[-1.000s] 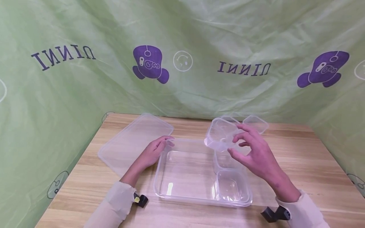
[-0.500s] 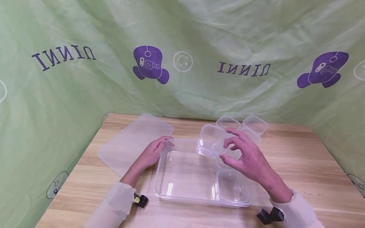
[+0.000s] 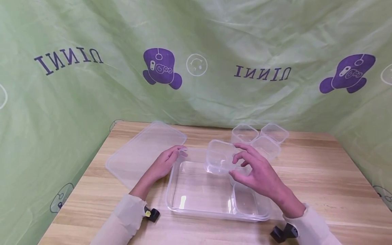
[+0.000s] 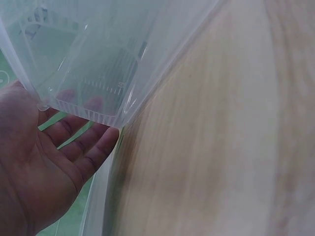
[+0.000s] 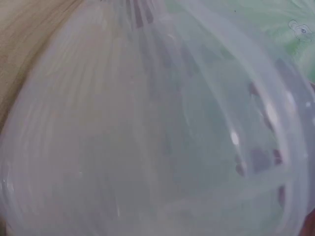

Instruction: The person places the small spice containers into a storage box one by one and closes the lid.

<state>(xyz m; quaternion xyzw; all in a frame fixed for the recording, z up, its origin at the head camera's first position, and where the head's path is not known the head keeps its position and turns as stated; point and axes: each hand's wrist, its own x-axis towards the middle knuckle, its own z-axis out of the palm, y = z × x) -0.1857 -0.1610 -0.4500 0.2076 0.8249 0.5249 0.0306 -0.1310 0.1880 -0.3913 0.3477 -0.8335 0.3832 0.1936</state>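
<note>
In the head view a large clear plastic container (image 3: 211, 215) stands on the table. My left hand (image 3: 165, 162) holds its far left corner by the rim; in the left wrist view some fingers (image 4: 74, 140) show behind the clear wall (image 4: 133, 98). A small clear container (image 3: 218, 154) is in my right hand (image 3: 260, 175), pinched at its right side between thumb and fingers. It hangs tilted over the far part of the large one. Inside the large container, a small container (image 3: 245, 202) sits at the near right, with another partly hidden behind it. Clear plastic fills the right wrist view.
Several more small containers (image 3: 244, 133) stand at the back right of the wooden table (image 3: 318, 170). A large translucent lid (image 3: 141, 149) lies flat at the left. Green cloth (image 3: 214, 98) hangs along the back and sides.
My right hand has carried the small container left and a little nearer, to over the large one. Several containers at the back show more plainly. The left hand stays put.
</note>
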